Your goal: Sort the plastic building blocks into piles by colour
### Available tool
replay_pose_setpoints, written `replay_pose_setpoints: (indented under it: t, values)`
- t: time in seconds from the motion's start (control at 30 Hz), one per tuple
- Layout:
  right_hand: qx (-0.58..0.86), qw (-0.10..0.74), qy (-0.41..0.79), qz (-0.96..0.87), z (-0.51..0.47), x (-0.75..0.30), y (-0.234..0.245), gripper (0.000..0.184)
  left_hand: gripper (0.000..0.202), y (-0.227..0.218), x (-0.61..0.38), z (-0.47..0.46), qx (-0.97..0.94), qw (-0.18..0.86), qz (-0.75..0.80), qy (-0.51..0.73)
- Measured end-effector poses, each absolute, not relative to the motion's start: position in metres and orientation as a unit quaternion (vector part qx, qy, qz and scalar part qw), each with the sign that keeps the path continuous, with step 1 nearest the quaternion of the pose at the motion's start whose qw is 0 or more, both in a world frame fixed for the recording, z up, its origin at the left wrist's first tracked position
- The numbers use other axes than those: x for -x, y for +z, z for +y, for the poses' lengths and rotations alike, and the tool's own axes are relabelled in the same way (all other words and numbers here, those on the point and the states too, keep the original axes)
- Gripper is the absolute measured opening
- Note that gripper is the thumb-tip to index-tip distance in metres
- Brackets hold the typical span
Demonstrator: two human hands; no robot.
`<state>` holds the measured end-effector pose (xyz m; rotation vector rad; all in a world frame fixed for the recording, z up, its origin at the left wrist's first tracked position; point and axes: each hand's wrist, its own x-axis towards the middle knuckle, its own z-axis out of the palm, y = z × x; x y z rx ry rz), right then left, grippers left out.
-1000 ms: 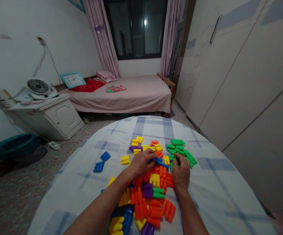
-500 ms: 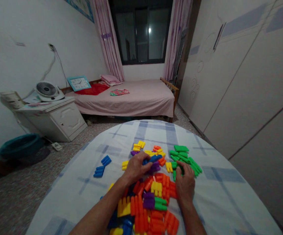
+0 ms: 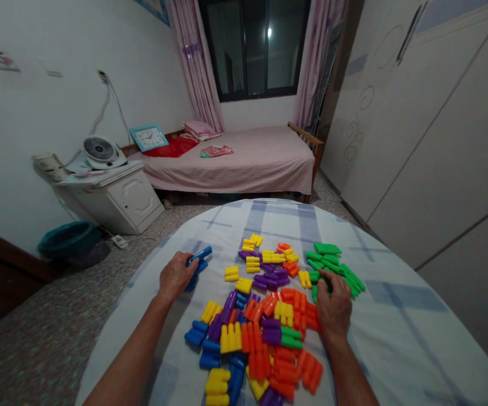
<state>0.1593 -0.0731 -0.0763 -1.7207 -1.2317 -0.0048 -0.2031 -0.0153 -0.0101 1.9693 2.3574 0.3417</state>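
Note:
At the left side of the pile, my left hand (image 3: 177, 276) grips a blue building block (image 3: 202, 254) between thumb and fingers. It is just above other blue blocks (image 3: 191, 282) lying on the cloth. My right hand (image 3: 335, 299) rests at the green group on the right, its fingers curled round a green building block (image 3: 315, 293), mostly hidden by them. A yellow block (image 3: 305, 279) touches green pieces beside those fingertips. More green blocks (image 3: 331, 260) lie just beyond that hand. Purple blocks (image 3: 271, 279) lie between the two hands.
A mixed heap with orange blocks (image 3: 258, 355) fills the near middle of the round table, which has a checked cloth (image 3: 396, 332). Yellow blocks (image 3: 252, 242) lie farther back. Beyond the table are a bed (image 3: 244, 163), a white cabinet (image 3: 138, 197) and a wardrobe (image 3: 430, 146).
My left hand has moved left from above the purple blocks to the blue ones, carrying a blue block. My right hand stays at the green blocks. The view has shifted slightly.

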Motion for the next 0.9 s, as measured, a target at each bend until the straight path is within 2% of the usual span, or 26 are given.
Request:
replay_pose_setpoints:
  t: [0.2,0.27,0.33,0.53,0.7,0.9]
  values:
    - [0.709,0.495,0.005,-0.502,-0.074,-0.158,-0.074,0.029,0.045,-0.01,0.191,-0.018,-0.625,-0.063,0.775,0.07]
    - [0.71,0.492,0.002,-0.503,-0.074,-0.158,-0.075,0.029,0.042,-0.008,0.184,-0.018,-0.635,-0.125,0.757,0.097]
    - [0.713,0.489,-0.001,-0.502,-0.074,-0.159,-0.076,0.028,0.037,-0.008,0.171,-0.017,-0.676,-0.142,0.708,0.148]
    - [0.71,0.486,0.0,-0.51,-0.073,-0.16,-0.077,0.028,0.032,-0.024,0.111,0.004,-0.832,0.121,0.486,0.239]
    - [0.707,0.489,0.004,-0.511,-0.073,-0.161,-0.078,0.028,0.031,-0.038,0.08,0.014,-0.837,0.135,0.473,0.239]
    - [0.703,0.497,0.01,-0.509,-0.073,-0.16,-0.077,0.027,0.032,-0.024,0.085,0.01,-0.868,0.188,0.417,0.193]
